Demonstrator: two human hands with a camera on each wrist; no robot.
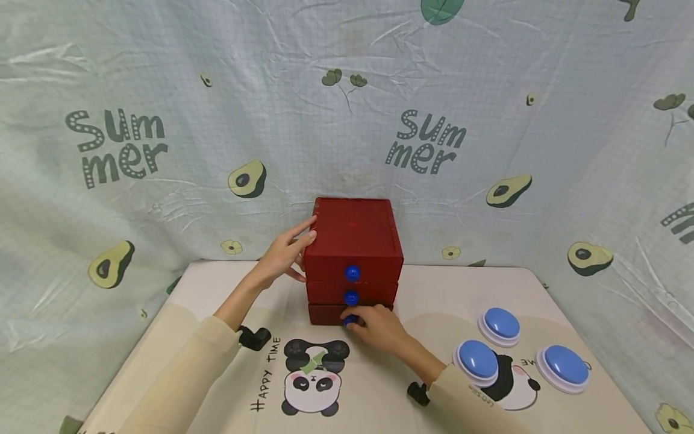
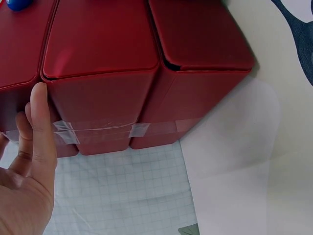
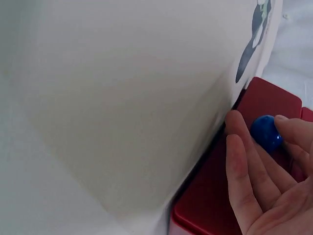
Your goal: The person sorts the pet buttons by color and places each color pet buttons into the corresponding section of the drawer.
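A red three-drawer cabinet (image 1: 352, 226) stands on the table against the fabric backdrop, with a round blue knob on each drawer. My left hand (image 1: 282, 253) rests against the cabinet's left side, its fingers fairly straight. In the left wrist view, fingertips touch the red side wall near strips of clear tape (image 2: 105, 129). At the bottom drawer, my right hand (image 1: 376, 328) pinches the lowest blue knob (image 3: 265, 132) between thumb and fingers. Above it are the middle knob (image 1: 351, 298) and the top knob (image 1: 352, 273). All drawers look closed in the head view.
Three blue push buttons with white bases, one of them the nearest button (image 1: 477, 360), sit on the table's right side. A panda print (image 1: 313, 389) marks the table cover (image 1: 217, 392) in front of the cabinet. Behind hangs a patterned cloth (image 1: 303, 150).
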